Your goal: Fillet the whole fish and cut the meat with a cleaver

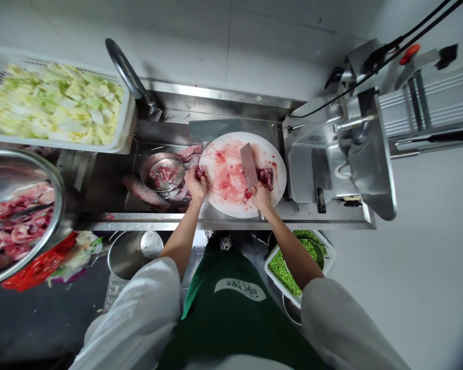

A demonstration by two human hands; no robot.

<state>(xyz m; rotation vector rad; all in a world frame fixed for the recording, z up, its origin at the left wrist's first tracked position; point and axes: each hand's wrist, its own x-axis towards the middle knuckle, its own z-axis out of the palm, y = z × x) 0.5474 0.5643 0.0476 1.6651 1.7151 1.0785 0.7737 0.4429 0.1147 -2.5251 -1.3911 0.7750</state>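
Observation:
A round white cutting board (227, 198), smeared with red, lies at the edge of the sink. My right hand (261, 197) is closed around the handle of a cleaver (248, 163), whose broad blade is over the board. Dark red raw meat (266, 178) lies just right of the blade. At the board's left edge, my left hand (195, 185) is closed on a piece of raw meat (199, 172), partly hidden by the fingers. Left of that hand, a metal bowl (143, 172) with cut meat stands in the sink, beside a whole-looking fish (144, 192).
A basket of chopped cabbage (125, 126) and a faucet (129, 72) stand at the back left. A large steel bowl (57, 190) with cut meat is nearer. On the right is a metal slicing machine (376, 159). Chopped greens (289, 280) and a steel pot (125, 257) sit below the counter.

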